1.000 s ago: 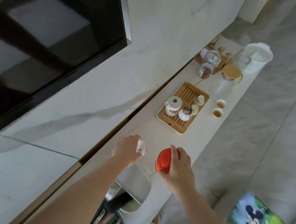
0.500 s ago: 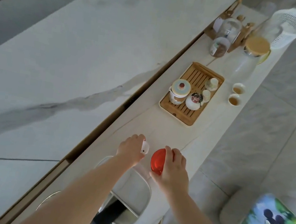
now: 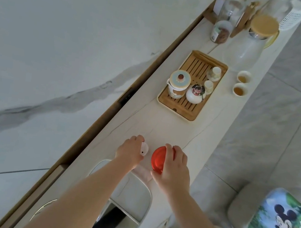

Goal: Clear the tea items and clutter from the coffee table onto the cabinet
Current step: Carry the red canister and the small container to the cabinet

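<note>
A long pale cabinet top [image 3: 144, 124] runs from near to far along a marble wall, already carrying much of the tea service. At its far end stand a glass pitcher with a wooden lid [image 3: 255, 41] and glass jars [image 3: 227, 18]; midway sits a bamboo tea tray [image 3: 191, 88] bearing a lidded teapot [image 3: 178, 83], with two small cups of tea [image 3: 241, 83] just right of it. Nearer, a person's right hand [image 3: 175, 167] is curled over a red-lidded container [image 3: 159, 159], fingers wrapped across its top, apparently lowering it onto the cabinet. The left hand [image 3: 131, 153] pinches a small white object [image 3: 144, 149] between thumb and fingers, just left of the container. The container appears close to a pale tray [image 3: 135, 194] beneath the forearms; set down partly on that rim, it could tip. The small white object, loosely pinched, could slip toward the gap along the wall.
</note>
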A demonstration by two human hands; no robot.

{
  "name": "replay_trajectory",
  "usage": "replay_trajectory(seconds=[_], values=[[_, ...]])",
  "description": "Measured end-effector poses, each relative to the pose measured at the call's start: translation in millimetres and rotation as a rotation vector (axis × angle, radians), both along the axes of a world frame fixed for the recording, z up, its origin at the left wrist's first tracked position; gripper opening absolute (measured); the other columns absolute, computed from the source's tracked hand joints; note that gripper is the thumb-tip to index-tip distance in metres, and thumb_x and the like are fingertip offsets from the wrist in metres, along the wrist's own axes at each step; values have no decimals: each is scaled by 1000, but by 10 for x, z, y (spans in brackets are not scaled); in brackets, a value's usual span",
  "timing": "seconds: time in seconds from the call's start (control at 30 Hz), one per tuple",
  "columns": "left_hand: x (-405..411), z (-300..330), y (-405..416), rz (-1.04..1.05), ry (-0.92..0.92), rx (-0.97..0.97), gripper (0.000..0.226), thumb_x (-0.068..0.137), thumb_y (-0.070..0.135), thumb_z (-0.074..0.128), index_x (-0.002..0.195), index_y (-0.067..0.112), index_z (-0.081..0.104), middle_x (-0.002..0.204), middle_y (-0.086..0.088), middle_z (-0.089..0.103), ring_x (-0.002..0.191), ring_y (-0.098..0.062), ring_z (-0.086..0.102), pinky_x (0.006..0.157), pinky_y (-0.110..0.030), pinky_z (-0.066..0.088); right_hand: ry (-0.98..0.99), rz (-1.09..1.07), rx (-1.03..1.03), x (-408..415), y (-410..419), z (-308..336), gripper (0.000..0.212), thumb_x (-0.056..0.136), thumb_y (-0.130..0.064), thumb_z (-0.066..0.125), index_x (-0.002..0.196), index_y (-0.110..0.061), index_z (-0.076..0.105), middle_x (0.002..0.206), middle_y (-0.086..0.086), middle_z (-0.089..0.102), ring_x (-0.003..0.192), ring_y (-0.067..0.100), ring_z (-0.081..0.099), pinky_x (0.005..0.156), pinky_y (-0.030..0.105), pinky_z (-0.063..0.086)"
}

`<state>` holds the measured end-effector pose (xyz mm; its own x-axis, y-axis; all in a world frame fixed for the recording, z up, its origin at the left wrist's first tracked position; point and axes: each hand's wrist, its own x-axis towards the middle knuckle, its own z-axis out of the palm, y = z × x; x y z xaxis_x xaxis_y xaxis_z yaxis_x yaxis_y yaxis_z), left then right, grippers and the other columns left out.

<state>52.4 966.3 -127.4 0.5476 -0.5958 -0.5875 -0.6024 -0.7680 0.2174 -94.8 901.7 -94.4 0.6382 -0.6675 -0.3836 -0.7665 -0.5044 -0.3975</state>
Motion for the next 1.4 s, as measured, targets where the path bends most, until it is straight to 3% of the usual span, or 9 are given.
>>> replay_trajectory(seconds=[0.23, 0.43, 0.63, 0.97, 1.17, 1.4], values=[[-70, -82, -7, -13, -26, 9, 46, 87, 19, 61, 128, 21, 40, 124, -1, 52, 110, -21, 53, 87, -34, 51, -35, 1, 28, -48, 31, -21, 95, 76, -46, 67, 146, -28, 6, 153, 4, 10, 138, 24, 21, 103, 36, 41], [-118, -151, -24, 5, -34, 19, 46, 85, 18, 62, 126, 22, 41, 123, 0, 53, 108, -20, 53, 79, -31, 48, -41, 30, 65, -129, -35, -40, 101, 74, -51, 67, 147, -30, 1, 156, 3, 4, 142, 25, 18, 105, 38, 38], [-146, 8, -33, 27, -12, 56, 71, 83, 21, 67, 142, 24, 28, 132, -4, 47, 119, -23, 50, 91, -36, 48, -25, 42, 66, -271, -78, 100, 91, 80, -53, 61, 148, -26, 6, 156, 6, 9, 139, 24, 26, 105, 37, 37], [-303, 1472, -214, -19, 25, -104, 55, 93, 35, 52, 143, 25, 29, 127, -1, 56, 116, -19, 55, 96, -36, 48, 118, -24, -23, -771, -305, 1284, 62, 92, -47, 40, 145, -22, 21, 148, 1, 33, 125, 22, 46, 104, 37, 34], [-831, 2375, -557, -242, -16, -196, 43, 94, 45, 43, 134, 30, 40, 125, 4, 60, 115, -17, 56, 94, -32, 48, 125, -144, -110, -1198, -431, 2159, 50, 93, -43, 38, 138, -21, 32, 113, -1, 61, 104, 20, 59, 91, 36, 40], [-1821, 3225, -914, -588, -40, -329, 35, 96, 43, 40, 120, 21, 52, 110, -1, 65, 103, -21, 61, 80, -33, 48, 140, -349, -173, -2103, -421, 2948, 45, 93, -39, 39, 134, -20, 38, 117, 6, 62, 108, 28, 59, 88, 35, 43]])
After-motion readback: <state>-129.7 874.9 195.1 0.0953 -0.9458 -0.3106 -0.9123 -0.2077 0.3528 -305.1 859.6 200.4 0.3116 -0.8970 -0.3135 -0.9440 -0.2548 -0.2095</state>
